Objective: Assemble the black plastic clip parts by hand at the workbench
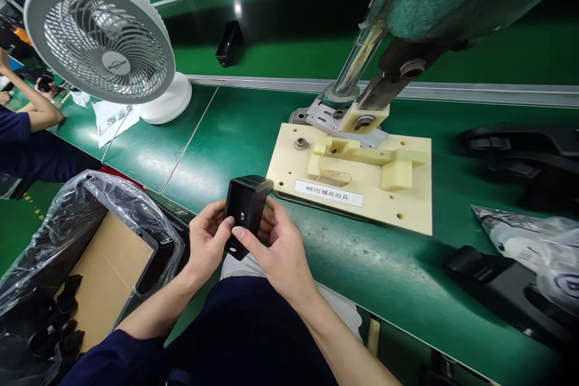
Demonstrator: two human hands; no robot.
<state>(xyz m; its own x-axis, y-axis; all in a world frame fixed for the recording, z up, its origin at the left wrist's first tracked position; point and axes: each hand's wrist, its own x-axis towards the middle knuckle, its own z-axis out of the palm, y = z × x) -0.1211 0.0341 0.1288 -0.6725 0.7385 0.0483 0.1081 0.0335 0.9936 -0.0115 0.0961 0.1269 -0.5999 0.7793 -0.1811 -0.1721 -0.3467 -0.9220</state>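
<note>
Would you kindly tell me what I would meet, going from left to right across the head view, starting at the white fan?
Going by their middles: white fan, left hand, black hollow part, right hand, cream fixture plate, plastic bag.

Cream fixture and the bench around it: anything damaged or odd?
Yes. The cream fixture has a brownish, uneven patch just behind its white label, unlike the plain plate around it; possibly wear, can't confirm. The green tabletop also shows pale marks in front of the fixture, maybe scuffs.
</note>
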